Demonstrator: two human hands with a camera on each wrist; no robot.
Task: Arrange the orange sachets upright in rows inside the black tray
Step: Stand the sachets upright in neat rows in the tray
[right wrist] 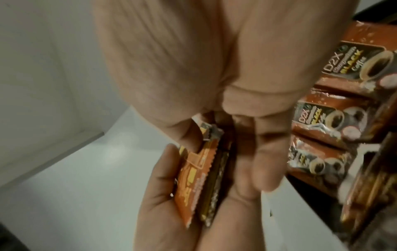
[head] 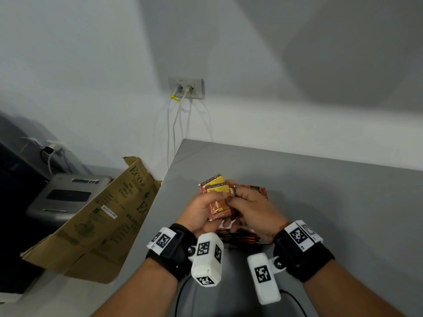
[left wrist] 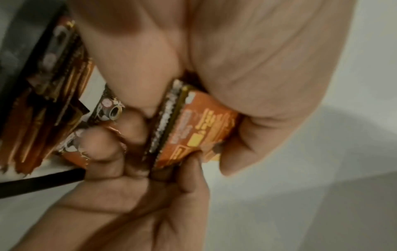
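Near edge: both wrists carry black straps with white tag blocks. Left hand (head: 201,210) is curled round a small stack of orange sachets (head: 218,203), thumb on one face, fingers on the other. Right hand (head: 254,211) meets it from the other side, thumb and forefinger pinching the same stack at its edge. In the head view the stack's long axis runs away from the body, tilted a little left, top ends fanned out past the fingertips (yellow panels showing). The right wrist view shows the held sachets edge-on (right wrist: 199,183), faces pressed together.

Under and just behind the hands: more sachets standing in rows (right wrist: 326,122), printed fronts visible, "D2X ... BLACK Coffee" readable. Black tray (left wrist: 19,56) shows only as a dark wall beside them in the left wrist view; its full outline is hidden by the hands.

Surface is a grey countertop (head: 332,202). Left of it, a flattened brown cardboard box (head: 100,223) leans over a grey device (head: 68,195). Far: white wall, a wall socket (head: 185,88) with two cables hanging down.
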